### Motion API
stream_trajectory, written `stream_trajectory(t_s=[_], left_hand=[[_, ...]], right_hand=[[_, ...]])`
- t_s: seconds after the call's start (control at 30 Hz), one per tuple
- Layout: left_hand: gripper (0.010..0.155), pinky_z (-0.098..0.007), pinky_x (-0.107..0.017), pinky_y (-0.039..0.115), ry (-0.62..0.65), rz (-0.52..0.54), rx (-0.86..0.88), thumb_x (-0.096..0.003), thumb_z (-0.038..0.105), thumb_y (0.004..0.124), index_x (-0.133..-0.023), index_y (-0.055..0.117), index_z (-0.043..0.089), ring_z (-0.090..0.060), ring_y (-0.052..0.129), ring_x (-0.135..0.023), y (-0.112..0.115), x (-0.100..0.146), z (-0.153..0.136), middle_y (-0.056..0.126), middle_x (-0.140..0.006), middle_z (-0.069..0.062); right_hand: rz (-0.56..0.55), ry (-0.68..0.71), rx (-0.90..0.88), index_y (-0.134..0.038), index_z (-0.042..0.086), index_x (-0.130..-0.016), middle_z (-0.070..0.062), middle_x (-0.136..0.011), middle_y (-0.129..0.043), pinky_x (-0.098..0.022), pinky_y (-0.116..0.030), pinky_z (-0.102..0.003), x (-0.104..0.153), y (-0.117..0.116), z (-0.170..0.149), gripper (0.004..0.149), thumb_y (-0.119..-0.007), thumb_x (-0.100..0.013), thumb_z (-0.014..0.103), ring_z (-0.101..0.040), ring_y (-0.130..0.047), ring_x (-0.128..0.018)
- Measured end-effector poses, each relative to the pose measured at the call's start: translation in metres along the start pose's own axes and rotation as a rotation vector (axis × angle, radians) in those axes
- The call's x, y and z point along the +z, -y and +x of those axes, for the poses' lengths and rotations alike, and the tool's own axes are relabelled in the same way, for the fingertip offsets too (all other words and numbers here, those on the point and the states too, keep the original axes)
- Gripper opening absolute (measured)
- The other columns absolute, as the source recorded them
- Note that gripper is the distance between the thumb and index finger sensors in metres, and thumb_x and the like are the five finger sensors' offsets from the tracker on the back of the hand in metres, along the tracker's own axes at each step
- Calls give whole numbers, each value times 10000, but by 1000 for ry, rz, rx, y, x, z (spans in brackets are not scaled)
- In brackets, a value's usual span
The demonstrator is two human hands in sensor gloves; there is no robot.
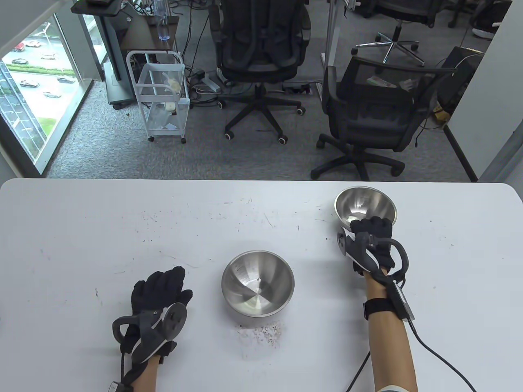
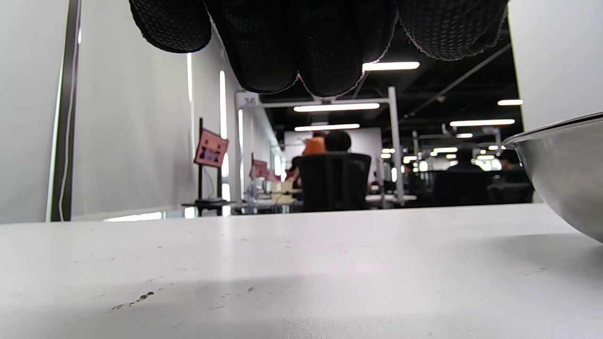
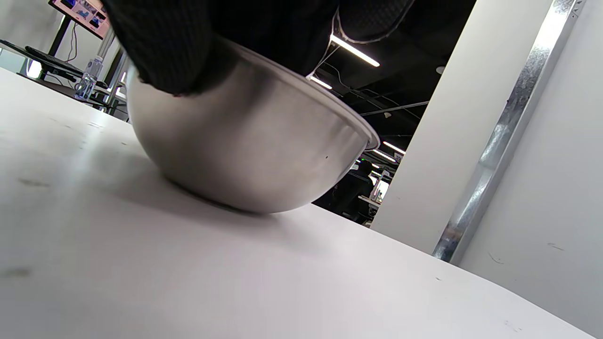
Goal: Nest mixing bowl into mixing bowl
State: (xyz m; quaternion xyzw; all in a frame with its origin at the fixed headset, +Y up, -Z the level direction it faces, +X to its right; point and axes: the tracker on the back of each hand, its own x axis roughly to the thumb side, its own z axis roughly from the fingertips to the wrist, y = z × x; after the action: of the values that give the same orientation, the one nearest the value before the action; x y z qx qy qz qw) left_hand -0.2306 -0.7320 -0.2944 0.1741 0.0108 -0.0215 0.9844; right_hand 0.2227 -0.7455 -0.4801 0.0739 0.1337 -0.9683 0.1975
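Two steel mixing bowls stand upright on the white table (image 1: pixel 122 228). One bowl (image 1: pixel 258 282) is at the front middle; its side shows at the right edge of the left wrist view (image 2: pixel 565 179). The other bowl (image 1: pixel 365 206) is at the far right. My right hand (image 1: pixel 371 229) grips this bowl's near rim, and in the right wrist view the gloved fingers (image 3: pixel 165 52) press on its wall (image 3: pixel 254 150), which still touches the table. My left hand (image 1: pixel 163 292) rests flat on the table, left of the middle bowl, holding nothing; its fingertips (image 2: pixel 301 52) hang into the left wrist view.
Scuffs and crumbs (image 1: pixel 261 331) mark the table in front of the middle bowl. Beyond the far table edge stand two black office chairs (image 1: pixel 367 118) and a white cart (image 1: pixel 161 98). A cable (image 1: pixel 433 351) trails from my right wrist.
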Motion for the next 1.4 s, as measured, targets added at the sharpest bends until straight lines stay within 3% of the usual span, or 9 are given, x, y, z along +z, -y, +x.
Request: stream_trajectory(t_s=[0.23,0.47,0.63,0.67,0.97,1.13,1.4], left_hand=[[659,-571,-751,659,4,-2,8,-482,578,706,-1101,635,364,-223,811,-1018,2,0,0,829,-1067,104],[657,-570,-751,660,10,-10,21,-481,577,706,-1100,634,367,-222,813,-1017,3,1,2,830,-1065,106],[657,-569,-750,662,15,-2,46,-481,577,706,-1099,638,365,-221,816,-1014,1,2,3,834,-1062,106],[656,-568,-751,662,19,1,45,-481,576,706,-1099,638,364,-221,818,-1013,1,2,4,833,-1062,104],[656,-568,-750,663,28,8,58,-482,576,707,-1099,638,364,-221,817,-1013,0,3,6,833,-1062,106],[655,-568,-750,663,31,-1,61,-481,577,706,-1098,639,366,-218,819,-1012,0,4,6,834,-1061,108],[653,-568,-750,663,30,0,65,-481,578,706,-1096,642,368,-220,820,-1012,1,4,6,835,-1061,108]], right_hand=[[-49,54,-18,-931,467,-671,226,-670,-1076,-681,-688,-503,22,24,0,227,-888,-457,403,-151,-982,-762],[-115,127,-125,-930,464,-675,224,-673,-1074,-681,-687,-505,63,60,2,228,-889,-460,402,-154,-980,-764],[-183,210,-172,-927,464,-682,224,-677,-1073,-680,-687,-506,96,89,13,231,-888,-462,402,-153,-979,-766],[-202,231,-172,-926,466,-682,132,-677,-1088,-680,-690,-504,104,97,16,231,-887,-462,404,-156,-981,-764],[-285,420,-247,-924,465,-690,132,-685,-1085,-680,-688,-506,153,143,47,239,-891,-461,404,-158,-976,-771],[-303,505,-282,-922,466,-692,131,-685,-1086,-681,-688,-506,172,154,67,242,-892,-460,405,-157,-975,-773],[-298,578,-270,-922,464,-697,129,-691,-1085,-680,-688,-508,187,151,91,250,-893,-455,409,-161,-976,-773]])
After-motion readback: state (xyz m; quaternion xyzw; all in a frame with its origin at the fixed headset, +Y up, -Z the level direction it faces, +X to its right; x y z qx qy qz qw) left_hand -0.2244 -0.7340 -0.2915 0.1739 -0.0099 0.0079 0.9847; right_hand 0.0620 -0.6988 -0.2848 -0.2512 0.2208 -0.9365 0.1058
